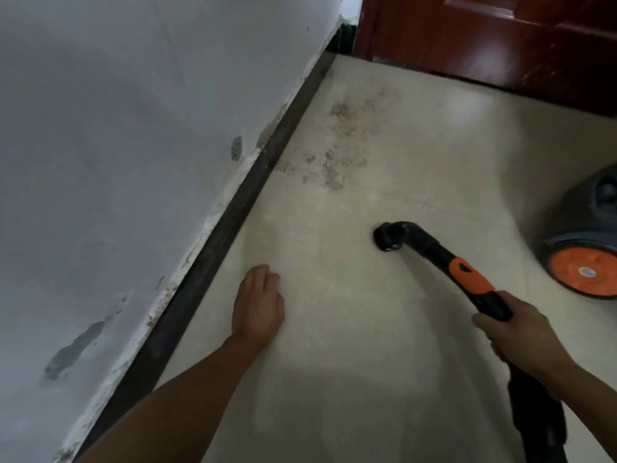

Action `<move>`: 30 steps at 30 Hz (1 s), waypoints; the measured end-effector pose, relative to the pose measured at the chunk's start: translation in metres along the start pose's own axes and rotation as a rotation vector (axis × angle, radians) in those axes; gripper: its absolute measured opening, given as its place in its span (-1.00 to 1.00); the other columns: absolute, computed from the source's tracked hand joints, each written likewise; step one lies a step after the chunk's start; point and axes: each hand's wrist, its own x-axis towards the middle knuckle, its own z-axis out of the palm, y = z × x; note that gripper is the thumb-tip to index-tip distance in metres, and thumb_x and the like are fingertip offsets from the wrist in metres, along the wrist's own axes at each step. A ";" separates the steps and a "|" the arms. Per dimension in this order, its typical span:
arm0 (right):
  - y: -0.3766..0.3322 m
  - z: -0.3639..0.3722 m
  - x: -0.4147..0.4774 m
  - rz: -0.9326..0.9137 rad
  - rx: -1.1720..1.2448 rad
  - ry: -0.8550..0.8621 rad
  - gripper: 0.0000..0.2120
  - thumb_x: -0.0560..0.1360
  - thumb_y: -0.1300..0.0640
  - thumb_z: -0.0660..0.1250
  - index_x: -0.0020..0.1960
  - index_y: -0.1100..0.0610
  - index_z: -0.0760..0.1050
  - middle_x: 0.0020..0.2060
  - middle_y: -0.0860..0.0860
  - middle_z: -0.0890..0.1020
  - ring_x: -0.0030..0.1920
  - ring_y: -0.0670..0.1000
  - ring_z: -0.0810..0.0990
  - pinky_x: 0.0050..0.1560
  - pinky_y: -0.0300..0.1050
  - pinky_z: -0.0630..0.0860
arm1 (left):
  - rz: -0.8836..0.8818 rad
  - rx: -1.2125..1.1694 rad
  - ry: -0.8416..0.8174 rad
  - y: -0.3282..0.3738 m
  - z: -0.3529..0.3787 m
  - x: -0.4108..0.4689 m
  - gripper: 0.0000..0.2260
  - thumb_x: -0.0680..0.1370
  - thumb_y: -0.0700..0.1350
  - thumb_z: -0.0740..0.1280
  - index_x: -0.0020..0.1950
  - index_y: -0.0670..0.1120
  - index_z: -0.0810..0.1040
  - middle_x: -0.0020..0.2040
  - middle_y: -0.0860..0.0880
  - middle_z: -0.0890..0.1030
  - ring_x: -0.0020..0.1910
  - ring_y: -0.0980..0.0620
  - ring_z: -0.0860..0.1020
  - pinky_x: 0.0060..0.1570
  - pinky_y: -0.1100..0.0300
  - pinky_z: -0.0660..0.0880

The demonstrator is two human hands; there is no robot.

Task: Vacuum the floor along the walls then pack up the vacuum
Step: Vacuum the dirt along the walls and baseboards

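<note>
My right hand [521, 335] grips the black vacuum hose handle [467, 275], which has an orange band. Its curved black nozzle end [389, 237] points down at the pale floor, well away from the wall. My left hand [258, 304] stretches forward over the floor near the dark baseboard [213, 248], palm down, fingers loosely together, holding nothing. The grey vacuum body with an orange wheel [584, 262] sits on the floor at the right edge, partly cut off. The black hose [537, 416] runs down from my right hand toward the bottom edge.
A white wall [117, 162] with chipped, flaking paint runs along the left. A dirty brown patch [334, 155] marks the floor near the baseboard ahead. A dark red wooden door [484, 38] closes off the far end.
</note>
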 end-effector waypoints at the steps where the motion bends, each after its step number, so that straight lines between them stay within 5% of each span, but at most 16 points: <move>1: 0.009 -0.009 0.001 0.035 0.010 0.037 -0.85 0.42 0.20 0.45 -0.11 0.01 0.53 -0.54 0.05 0.56 -0.60 0.03 0.51 -0.56 -0.12 0.46 | 0.005 -0.004 0.001 0.007 0.004 0.009 -0.74 0.47 -0.27 0.25 0.11 -0.31 0.57 0.19 -0.34 0.52 0.18 -0.31 0.51 0.16 -0.09 0.48; 6: 0.029 -0.018 0.021 0.139 0.057 0.182 -0.87 0.41 0.16 0.45 -0.09 0.02 0.53 -0.45 0.09 0.61 -0.59 0.02 0.54 -0.52 -0.13 0.48 | -0.035 0.030 -0.023 0.027 0.021 0.044 -0.65 0.56 -0.21 0.25 0.31 -0.33 0.46 0.34 -0.38 0.41 0.36 -0.32 0.36 0.37 -0.09 0.28; 10: 0.013 0.003 0.046 0.126 0.141 0.195 -0.86 0.41 0.15 0.43 -0.06 0.03 0.53 -0.43 0.11 0.59 -0.55 0.06 0.54 -0.49 -0.12 0.48 | -0.035 0.078 0.002 0.026 0.028 0.044 -0.60 0.56 -0.14 0.16 0.31 -0.34 0.46 0.33 -0.38 0.42 0.35 -0.33 0.37 0.37 -0.14 0.30; 16: -0.014 0.028 0.034 -0.030 0.203 -0.050 -0.83 0.41 0.23 0.46 -0.11 0.02 0.52 -0.54 0.05 0.54 -0.58 0.04 0.49 -0.53 -0.17 0.43 | -0.035 0.070 -0.010 0.029 0.024 0.044 -0.52 0.55 -0.07 0.03 0.28 -0.33 0.49 0.31 -0.36 0.45 0.33 -0.32 0.40 0.34 -0.15 0.34; 21: 0.001 0.029 0.004 0.084 0.430 -0.188 -0.88 0.49 0.21 0.43 -0.04 0.24 0.55 -0.44 0.14 0.56 -0.48 0.14 0.51 -0.44 -0.05 0.51 | -0.033 0.058 0.010 0.030 0.022 0.044 -0.53 0.55 -0.07 0.03 0.27 -0.34 0.50 0.31 -0.36 0.46 0.33 -0.32 0.41 0.33 -0.15 0.36; 25: 0.003 0.029 0.016 0.034 0.288 0.049 -0.89 0.50 0.23 0.43 -0.15 0.17 0.52 -0.51 0.07 0.53 -0.58 0.06 0.46 -0.53 -0.09 0.43 | -0.040 0.065 0.008 0.031 0.020 0.042 -0.52 0.55 -0.07 0.03 0.29 -0.33 0.49 0.33 -0.35 0.45 0.34 -0.31 0.40 0.33 -0.14 0.35; 30: -0.008 0.014 0.066 0.107 0.168 0.236 -0.82 0.48 0.05 0.43 -0.01 0.12 0.52 -0.36 0.13 0.61 -0.48 0.12 0.57 -0.35 0.04 0.58 | -0.054 0.080 -0.009 0.032 0.020 0.042 -0.52 0.55 -0.07 0.02 0.31 -0.32 0.48 0.34 -0.35 0.44 0.35 -0.31 0.39 0.35 -0.13 0.34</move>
